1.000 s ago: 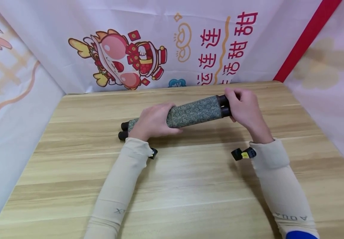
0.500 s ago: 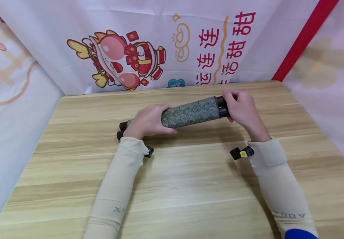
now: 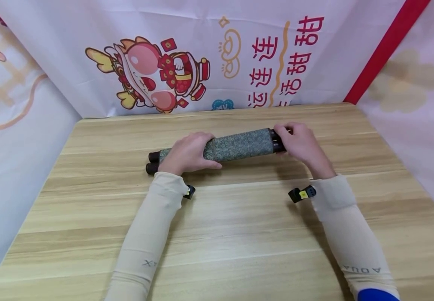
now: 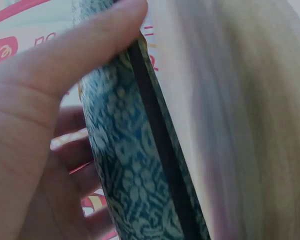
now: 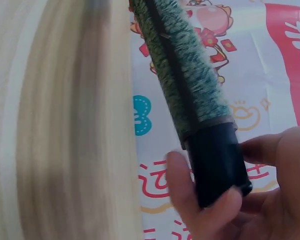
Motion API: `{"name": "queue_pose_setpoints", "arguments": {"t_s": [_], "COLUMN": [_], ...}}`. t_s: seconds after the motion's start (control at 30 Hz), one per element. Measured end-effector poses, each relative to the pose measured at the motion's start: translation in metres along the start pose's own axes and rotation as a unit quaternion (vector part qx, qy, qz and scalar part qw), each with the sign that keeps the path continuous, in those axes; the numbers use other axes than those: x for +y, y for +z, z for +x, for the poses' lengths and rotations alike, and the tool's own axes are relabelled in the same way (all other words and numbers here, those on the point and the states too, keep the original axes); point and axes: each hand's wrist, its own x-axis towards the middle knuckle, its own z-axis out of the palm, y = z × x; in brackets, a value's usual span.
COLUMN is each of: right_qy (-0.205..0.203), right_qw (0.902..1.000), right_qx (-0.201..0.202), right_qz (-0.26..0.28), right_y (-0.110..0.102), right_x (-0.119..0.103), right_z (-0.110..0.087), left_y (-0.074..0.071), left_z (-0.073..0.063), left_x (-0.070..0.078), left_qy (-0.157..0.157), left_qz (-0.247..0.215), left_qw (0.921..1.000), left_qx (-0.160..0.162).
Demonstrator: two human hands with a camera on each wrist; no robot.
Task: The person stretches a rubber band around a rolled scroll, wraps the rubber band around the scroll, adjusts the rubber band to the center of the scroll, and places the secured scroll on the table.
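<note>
A rolled hand scroll [image 3: 243,145], backed in blue-green patterned brocade, lies across the far half of the table. Two dark rollers run side by side through it, and their knobs [image 3: 152,163] stick out at the left end. My left hand [image 3: 186,152] grips the brocade left of its middle, thumb along the near side; the left wrist view shows the fingers behind it and a dark strip between the two rolls. At the other end my right hand [image 3: 301,144] holds the dark roller ends [image 5: 217,160], fingers curled round them. The right end sits a little higher than the left.
The wood-grain table [image 3: 235,234] extends toward me and to both sides. A white printed cloth [image 3: 186,25] with a cartoon figure and red characters hangs along the back edge. More printed cloth [image 3: 9,167] closes off the left side, and likewise the right.
The right end of the scroll has come down and slightly left with my right hand, so the scroll tilts less. My left hand has shifted slightly left, still holding the brocade.
</note>
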Motion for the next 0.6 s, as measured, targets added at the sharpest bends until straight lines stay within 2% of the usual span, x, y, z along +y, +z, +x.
{"name": "queue_pose_setpoints", "arguments": {"t_s": [0.07, 0.23, 0.43, 0.6], "right_qy": [0.004, 0.003, -0.007, -0.014], "right_qw": [0.9998, 0.9976, 0.9975, 0.9966], "right_qx": [-0.008, 0.015, 0.02, 0.005], "right_qz": [-0.02, -0.067, -0.067, -0.082], "right_y": [0.001, -0.002, -0.005, -0.006], "right_x": [0.001, 0.002, 0.001, 0.0], "right_z": [0.001, -0.002, -0.004, -0.005], "left_y": [0.002, 0.007, 0.012, 0.014], "left_z": [-0.001, -0.002, -0.001, 0.0], "left_x": [0.001, -0.001, -0.002, 0.001], "left_qy": [-0.007, -0.019, -0.028, -0.032], "left_qz": [0.01, 0.031, 0.051, 0.039], "left_qw": [0.9999, 0.9993, 0.998, 0.9979], "left_qx": [0.002, -0.001, -0.024, -0.041]}}
